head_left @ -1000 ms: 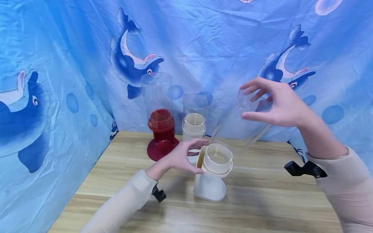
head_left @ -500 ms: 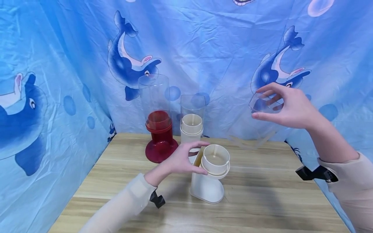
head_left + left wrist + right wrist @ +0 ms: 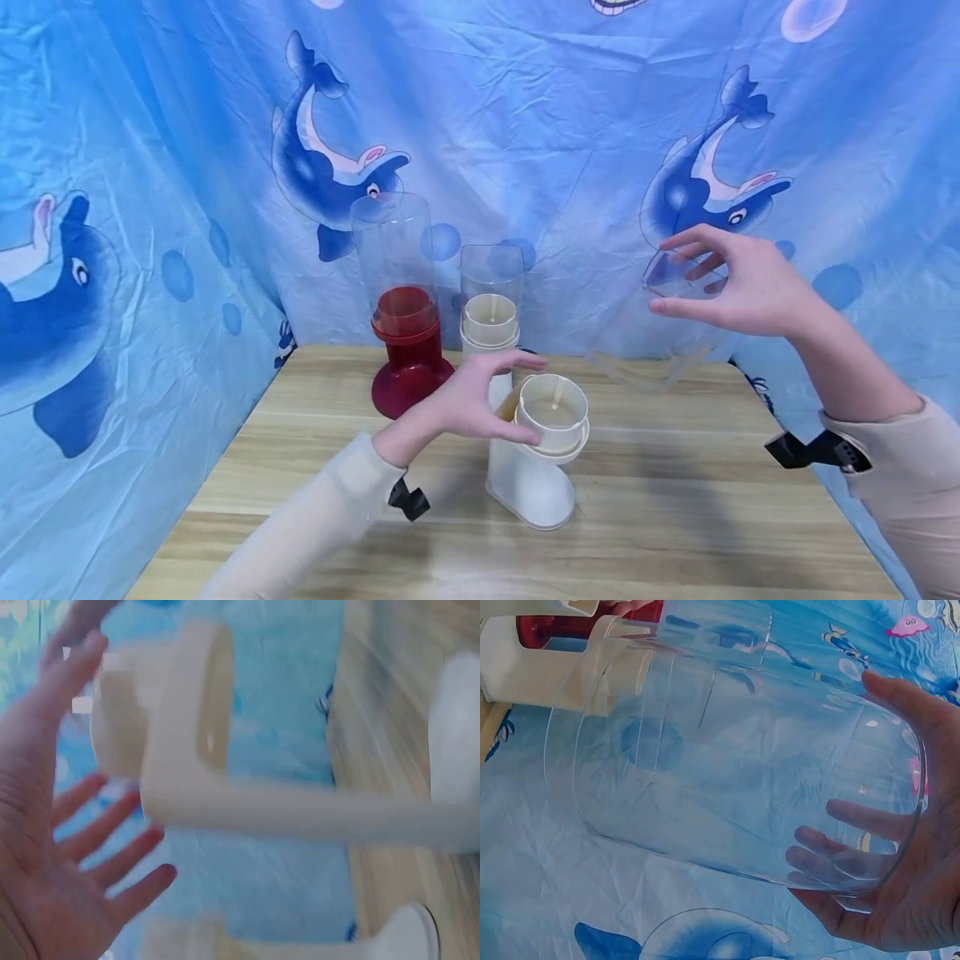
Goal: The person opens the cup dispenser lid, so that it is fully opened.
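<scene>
My right hand [image 3: 750, 279] grips a clear plastic cylinder [image 3: 727, 765] by one end, thumb on one side and fingers on the other. The cylinder hangs tilted in the air, hard to see against the backdrop. In the head view a cream dispenser stand [image 3: 534, 492] stands upright on the table, with a round open collar [image 3: 553, 414] on top. My left hand [image 3: 468, 400] is beside that collar, thumb and fingers spread apart. The left wrist view shows the left hand's fingers [image 3: 131, 892] extended next to the blurred stand; whether they touch it I cannot tell.
Behind stand a red dispenser [image 3: 408, 367] and a second cream dispenser [image 3: 491, 333], each topped with a clear cylinder. The wooden table [image 3: 660, 517] meets a blue dolphin-print cloth [image 3: 525, 125] at the back and sides.
My right hand has moved right and slightly down with the clear cylinder, away from the cream stand. The left hand stays near the collar, its fingers somewhat wider apart.
</scene>
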`<state>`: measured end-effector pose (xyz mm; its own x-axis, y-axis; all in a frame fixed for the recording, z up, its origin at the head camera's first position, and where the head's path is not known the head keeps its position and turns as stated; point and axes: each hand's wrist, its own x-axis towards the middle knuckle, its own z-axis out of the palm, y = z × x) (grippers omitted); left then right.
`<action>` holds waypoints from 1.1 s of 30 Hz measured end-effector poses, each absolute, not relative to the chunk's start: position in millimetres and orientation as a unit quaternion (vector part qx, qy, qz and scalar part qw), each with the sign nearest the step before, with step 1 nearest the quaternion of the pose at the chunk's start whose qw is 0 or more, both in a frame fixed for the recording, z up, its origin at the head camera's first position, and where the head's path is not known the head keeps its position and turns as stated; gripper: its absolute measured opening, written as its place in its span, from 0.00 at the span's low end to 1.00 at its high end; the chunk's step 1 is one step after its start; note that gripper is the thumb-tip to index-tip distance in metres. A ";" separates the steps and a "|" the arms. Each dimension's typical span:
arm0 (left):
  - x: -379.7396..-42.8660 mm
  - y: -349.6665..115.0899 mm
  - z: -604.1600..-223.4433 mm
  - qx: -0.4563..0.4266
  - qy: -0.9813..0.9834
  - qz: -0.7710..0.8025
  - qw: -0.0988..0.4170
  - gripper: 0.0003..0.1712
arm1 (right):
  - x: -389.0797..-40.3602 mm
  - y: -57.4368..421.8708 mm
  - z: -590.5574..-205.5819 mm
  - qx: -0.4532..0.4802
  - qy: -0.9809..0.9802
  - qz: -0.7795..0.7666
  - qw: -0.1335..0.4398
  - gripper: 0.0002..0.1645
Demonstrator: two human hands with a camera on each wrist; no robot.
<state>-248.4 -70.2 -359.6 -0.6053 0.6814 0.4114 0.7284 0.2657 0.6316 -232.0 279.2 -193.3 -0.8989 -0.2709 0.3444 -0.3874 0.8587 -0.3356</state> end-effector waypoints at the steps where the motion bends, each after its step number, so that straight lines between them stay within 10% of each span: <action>1: -243.2 -66.4 -358.5 -0.440 -0.801 -0.402 0.054 0.48 | -232.5 280.0 -194.3 0.172 -0.953 0.204 0.143 0.46; 6: -229.0 -49.1 -354.4 -0.427 -0.813 -0.382 0.103 0.46 | -232.3 284.4 -199.3 0.166 -0.956 0.198 0.140 0.46; 15: -252.5 -60.4 -343.7 -0.436 -0.787 -0.434 -0.054 0.46 | -234.9 285.7 -206.9 0.151 -0.966 0.180 0.110 0.50; 24: -235.8 -51.7 -336.3 -0.380 -0.863 -0.329 0.050 0.51 | -256.8 287.7 -222.7 0.119 -0.985 0.106 0.064 0.56; 33: -241.3 -51.7 -335.8 -0.379 -0.871 -0.311 0.011 0.46 | -275.8 293.2 -241.5 0.079 -0.994 0.068 0.034 0.61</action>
<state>-241.3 -51.7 -335.8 -0.7120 0.6542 0.2550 0.6678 0.5188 0.5337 -275.8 293.2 -241.5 -0.9854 -0.1515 0.0778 -0.1607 0.9785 -0.1294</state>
